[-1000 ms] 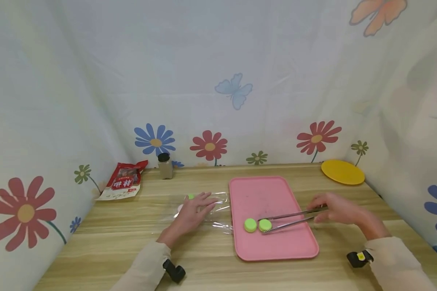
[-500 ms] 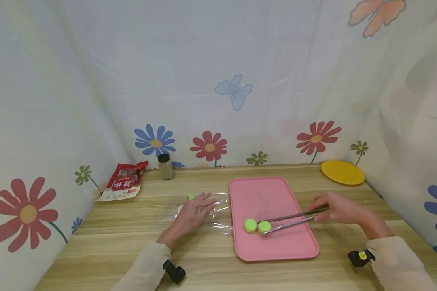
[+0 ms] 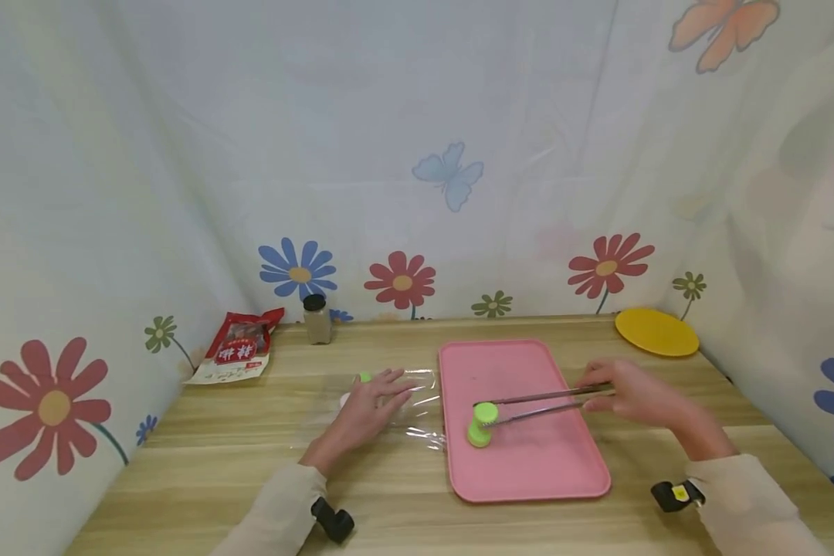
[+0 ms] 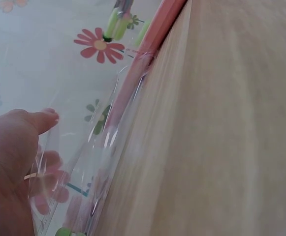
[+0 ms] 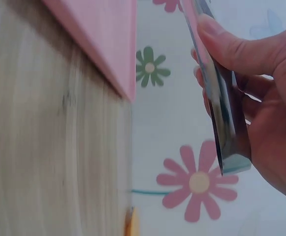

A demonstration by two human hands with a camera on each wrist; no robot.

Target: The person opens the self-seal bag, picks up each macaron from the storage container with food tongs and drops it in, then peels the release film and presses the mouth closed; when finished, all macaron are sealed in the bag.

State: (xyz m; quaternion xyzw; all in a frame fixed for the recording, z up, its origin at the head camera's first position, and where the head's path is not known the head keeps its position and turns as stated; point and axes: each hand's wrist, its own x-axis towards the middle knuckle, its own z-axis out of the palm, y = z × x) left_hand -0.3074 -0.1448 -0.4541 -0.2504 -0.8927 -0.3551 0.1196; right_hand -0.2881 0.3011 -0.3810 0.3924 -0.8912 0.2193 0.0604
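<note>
My right hand (image 3: 635,392) grips metal tongs (image 3: 538,397), their tips on a light green macaron (image 3: 486,413). This macaron is raised, and overlaps a second green macaron (image 3: 479,435) on the pink tray (image 3: 528,471) in the head view. In the right wrist view, thumb and fingers close round the tongs' handle end (image 5: 226,118). My left hand (image 3: 370,409) holds up the upper film of a clear plastic bag (image 3: 420,413) left of the tray, its fingers showing through the film in the left wrist view. A green piece (image 3: 364,377) and a pale pink one (image 3: 344,399) lie in the bag, partly hidden by the hand.
A red and white food packet (image 3: 238,347) lies at the back left, with a black-capped jar (image 3: 316,320) beside it. At the back right is a yellow plate (image 3: 656,332). Flowered curtains (image 3: 528,193) enclose the wooden table (image 3: 382,510).
My right hand and the tongs have moved left. The gripped macaron has come up off the tray and now overlaps the other green one. My left hand stays in place.
</note>
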